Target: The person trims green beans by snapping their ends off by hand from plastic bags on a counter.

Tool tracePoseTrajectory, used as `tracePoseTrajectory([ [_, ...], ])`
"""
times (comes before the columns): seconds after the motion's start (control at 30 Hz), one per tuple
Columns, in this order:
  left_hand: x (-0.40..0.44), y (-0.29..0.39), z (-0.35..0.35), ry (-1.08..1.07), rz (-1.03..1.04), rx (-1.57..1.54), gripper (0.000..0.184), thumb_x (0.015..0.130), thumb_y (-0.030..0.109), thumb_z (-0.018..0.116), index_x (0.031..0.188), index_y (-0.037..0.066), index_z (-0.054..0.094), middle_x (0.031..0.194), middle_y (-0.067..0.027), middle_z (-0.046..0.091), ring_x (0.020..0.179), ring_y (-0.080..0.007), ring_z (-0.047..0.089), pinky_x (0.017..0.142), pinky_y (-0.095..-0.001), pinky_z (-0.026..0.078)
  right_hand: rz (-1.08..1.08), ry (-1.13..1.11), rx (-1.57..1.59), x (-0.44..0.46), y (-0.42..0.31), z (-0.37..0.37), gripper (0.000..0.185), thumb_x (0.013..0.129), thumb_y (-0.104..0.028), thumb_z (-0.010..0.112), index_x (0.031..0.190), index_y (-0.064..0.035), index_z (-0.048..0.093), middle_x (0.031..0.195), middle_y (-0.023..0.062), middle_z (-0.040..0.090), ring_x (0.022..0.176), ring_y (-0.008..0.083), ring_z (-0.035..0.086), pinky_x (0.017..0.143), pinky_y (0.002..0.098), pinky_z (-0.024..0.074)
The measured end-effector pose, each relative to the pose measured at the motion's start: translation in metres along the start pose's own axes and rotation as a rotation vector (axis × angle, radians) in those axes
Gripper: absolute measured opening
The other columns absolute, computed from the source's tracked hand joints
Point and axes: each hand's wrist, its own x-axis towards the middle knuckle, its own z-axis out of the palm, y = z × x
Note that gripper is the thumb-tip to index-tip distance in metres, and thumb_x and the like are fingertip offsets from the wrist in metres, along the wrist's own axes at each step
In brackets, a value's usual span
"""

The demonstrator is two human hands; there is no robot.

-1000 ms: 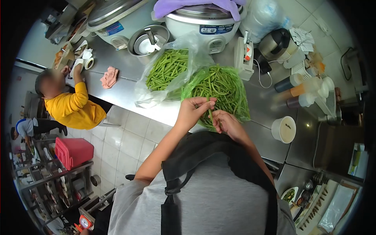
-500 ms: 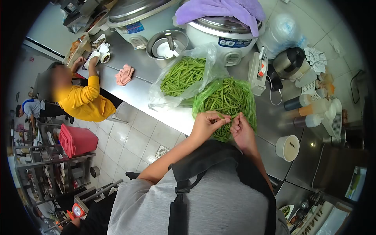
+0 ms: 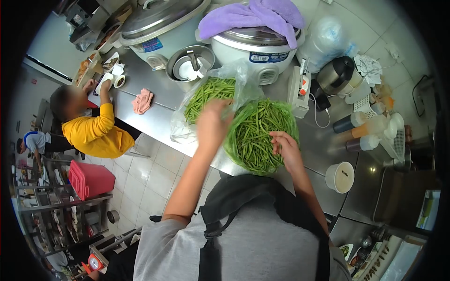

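My left hand (image 3: 214, 124), smeared by motion, is over the clear plastic bag (image 3: 179, 133) of green beans (image 3: 215, 89). Whether its fingers hold anything cannot be made out. At the right side of a green plastic bag (image 3: 294, 117), my right hand (image 3: 287, 149) hovers with loosely bent fingers apart; no bean shows in them. That green bag lies open, nearest my body, and is heaped with green beans (image 3: 255, 140). Both bags sit side by side on the steel table.
Two rice cookers (image 3: 164, 30) stand behind, one under a purple towel (image 3: 255, 18). Nested metal bowls (image 3: 176, 65) and a pink cloth (image 3: 142, 101) lie leftward. At right are a white tub (image 3: 340, 177) and sauce bottles (image 3: 365, 131). A person in yellow (image 3: 96, 133) works at the table's far left.
My hands, together over the green bag before, have come apart. The left moved left and away from me to the clear bag; the right stayed by the green bag. The view shifted slightly.
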Motion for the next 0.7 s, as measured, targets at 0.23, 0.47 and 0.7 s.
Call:
tracePoseTrajectory([
  [0.23, -0.039, -0.007, 0.066, -0.300, -0.013, 0.101, 0.043, 0.069, 0.003, 0.061, 0.111, 0.009, 0.053, 0.105, -0.0136, 0.054, 0.096, -0.0326, 0.056, 0.077, -0.0416, 0.048, -0.529, 0.034, -1.044, 0.006, -0.001, 0.007, 0.020, 0.083, -0.010, 0.058, 0.099, -0.0064, 0.068, 0.101, 0.0113, 0.061, 0.100, 0.0307, 0.053, 0.091, 0.0378, 0.0420],
  [0.47, -0.042, -0.019, 0.073, -0.308, 0.104, 0.295, 0.058, 0.064, 0.012, 0.075, 0.116, 0.008, 0.051, 0.107, -0.0116, 0.053, 0.104, -0.0312, 0.054, 0.086, -0.0399, 0.043, -0.537, 0.025, -1.120, -0.003, 0.016, 0.012, 0.040, 0.078, -0.022, 0.068, 0.116, -0.0126, 0.061, 0.122, 0.0137, 0.049, 0.114, 0.0333, 0.045, 0.097, 0.0420, 0.0377],
  [0.7, -0.055, -0.001, 0.047, -0.351, -0.014, 0.264, 0.040, 0.064, 0.020, 0.079, 0.099, 0.009, 0.061, 0.099, -0.0096, 0.055, 0.093, -0.0280, 0.053, 0.080, -0.0381, 0.041, -0.588, 0.223, -1.150, 0.002, 0.029, 0.010, 0.057, 0.061, -0.018, 0.076, 0.115, -0.0166, 0.060, 0.126, 0.0140, 0.044, 0.119, 0.0354, 0.040, 0.100, 0.0451, 0.0358],
])
